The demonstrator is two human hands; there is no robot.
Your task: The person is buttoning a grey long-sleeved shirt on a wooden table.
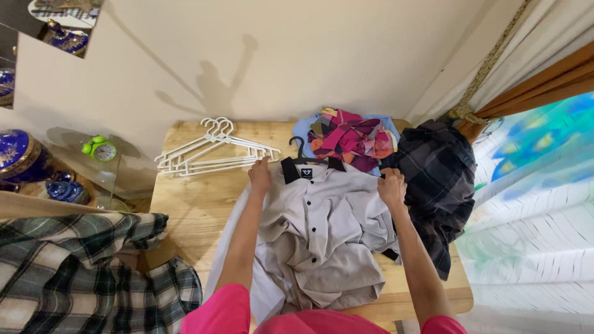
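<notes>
The left hand rests on the left shoulder of a grey shirt, fingers curled down and pressed onto the cloth; whether it pinches the fabric cannot be told, because the fingertips are hidden under the hand itself. The right hand sits on the right shoulder of the same shirt, fingers folded in and gripping a fold of it. Between the two hands lies the shirt's black collar, with the dark hook of a black hanger rising just beyond it; the rest of that hanger is hidden inside the shirt.

The shirt lies spread on a wooden desk, its hem bunched toward the person and partly covered by pink sleeves at the bottom edge of the view. Just beyond the left hand and to its outer side lie white hangers, stacked so their number is hard to count. Beyond the right hand sits a heap of pink and orange clothes, and just outside that hand a dark checked shirt hangs over the desk's right edge. A green checked garment is cut off at the lower left.

Bare wood shows outward of the left hand, between shirt and desk edge; on the right hand's side the piles crowd close.
</notes>
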